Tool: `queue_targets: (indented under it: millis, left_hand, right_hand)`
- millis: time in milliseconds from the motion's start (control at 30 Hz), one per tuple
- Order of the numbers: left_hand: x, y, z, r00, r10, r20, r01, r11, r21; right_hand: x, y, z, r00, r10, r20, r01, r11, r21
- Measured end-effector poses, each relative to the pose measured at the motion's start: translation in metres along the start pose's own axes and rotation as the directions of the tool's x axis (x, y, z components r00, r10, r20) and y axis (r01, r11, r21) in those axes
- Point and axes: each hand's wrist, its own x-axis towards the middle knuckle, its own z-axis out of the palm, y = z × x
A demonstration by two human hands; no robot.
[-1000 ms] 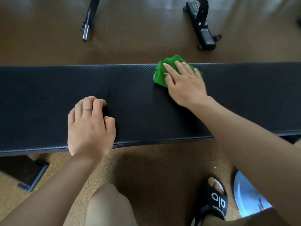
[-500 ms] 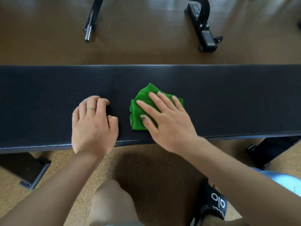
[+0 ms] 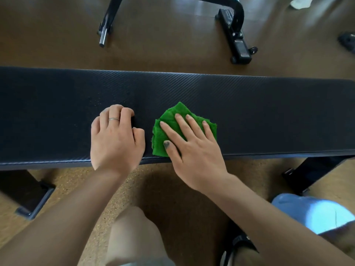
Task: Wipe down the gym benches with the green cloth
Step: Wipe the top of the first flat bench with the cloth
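A long black padded gym bench (image 3: 259, 104) runs across the view. The folded green cloth (image 3: 171, 120) lies on it near its front edge, just right of centre. My right hand (image 3: 192, 146) presses flat on the cloth, fingers straight and spread. About a hand's width to the left, my left hand (image 3: 115, 141) rests on the bench pad with its fingers curled under, holding nothing; a ring shows on one finger.
Black bench feet (image 3: 32, 196) (image 3: 311, 173) stand on the cork floor below the pad. Beyond the bench, a black metal frame with small wheels (image 3: 238, 41) and a bar with a steel end (image 3: 103, 35) sit on the brown floor. My knee (image 3: 134, 235) and sandal (image 3: 238, 244) are below.
My right hand has dragged the cloth from the bench's far edge toward me and to the left, to the near edge. My left hand has stayed in place.
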Motion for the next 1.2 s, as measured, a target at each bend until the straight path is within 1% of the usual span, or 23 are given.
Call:
queue_targets:
  millis: [100, 200, 267, 300, 467, 533, 633, 700, 733, 800, 867, 933, 1033, 1100, 1200]
  left_hand:
    - [0.003, -0.001, 0.001, 1.0, -0.005, -0.006, 0.005, 1.0, -0.013]
    - [0.002, -0.001, 0.001, 1.0, -0.009, -0.008, 0.009, 1.0, -0.007]
    - [0.002, -0.001, 0.002, 1.0, -0.007, -0.009, 0.007, 1.0, -0.003]
    - [0.002, 0.0, 0.002, 1.0, -0.008, -0.008, 0.008, 1.0, -0.004]
    - [0.001, -0.001, 0.001, 1.0, -0.001, -0.011, 0.001, 1.0, -0.01]
    - [0.002, -0.003, 0.001, 1.0, -0.01, -0.007, 0.01, 0.999, -0.036]
    - [0.009, -0.006, -0.002, 1.0, -0.003, 0.009, 0.004, 0.994, -0.109]
    - [0.01, -0.014, -0.009, 0.998, -0.065, -0.014, 0.062, 0.986, -0.157]
    - [0.012, -0.023, -0.013, 0.992, -0.121, -0.036, 0.115, 0.984, -0.137]
    - [0.013, -0.048, -0.022, 0.97, -0.233, -0.074, 0.23, 0.972, -0.042]
    - [0.013, -0.074, -0.03, 0.952, -0.297, -0.071, 0.3, 0.954, 0.031]
    - [0.014, -0.091, -0.034, 0.946, -0.32, -0.055, 0.322, 0.946, 0.043]
    - [0.014, -0.101, -0.032, 0.942, -0.329, -0.063, 0.33, 0.944, 0.017]
    - [0.015, -0.1, -0.03, 0.943, -0.327, -0.068, 0.328, 0.945, 0.002]
    - [0.016, -0.102, -0.029, 0.943, -0.326, -0.066, 0.325, 0.945, -0.031]
  right_hand:
    - [0.031, 0.006, -0.005, 1.0, -0.006, 0.006, 0.006, 1.0, -0.02]
    - [0.07, 0.007, -0.007, 0.998, 0.062, 0.029, -0.062, 0.998, 0.011]
    - [0.076, -0.001, -0.005, 0.995, 0.099, 0.023, -0.099, 0.995, 0.017]
    - [0.07, -0.005, -0.004, 0.995, 0.095, 0.018, -0.095, 0.995, 0.017]
    - [0.014, -0.022, 0.002, 1.0, -0.025, 0.009, 0.025, 1.0, 0.013]
    - [0.025, -0.017, -0.001, 0.997, -0.074, 0.031, 0.074, 0.997, 0.008]
    - [0.064, -0.007, -0.004, 0.993, -0.108, 0.047, 0.108, 0.994, -0.007]
    - [0.095, -0.008, -0.004, 0.993, -0.108, 0.04, 0.109, 0.994, -0.02]
    - [0.108, -0.009, -0.003, 0.993, -0.108, 0.045, 0.109, 0.994, -0.029]
    - [0.124, -0.012, -0.002, 0.99, -0.124, 0.074, 0.127, 0.991, -0.04]
    - [0.117, -0.012, -0.002, 0.986, -0.156, 0.057, 0.16, 0.985, -0.061]
    - [0.093, -0.018, -0.001, 0.974, -0.224, 0.034, 0.226, 0.972, -0.061]
    - [0.057, -0.034, 0.001, 0.935, -0.343, 0.088, 0.346, 0.938, -0.021]
    - [0.061, -0.035, 0.0, 0.92, -0.378, 0.104, 0.38, 0.925, -0.005]
    - [0.106, -0.043, 0.003, 0.909, -0.408, 0.089, 0.41, 0.912, -0.013]
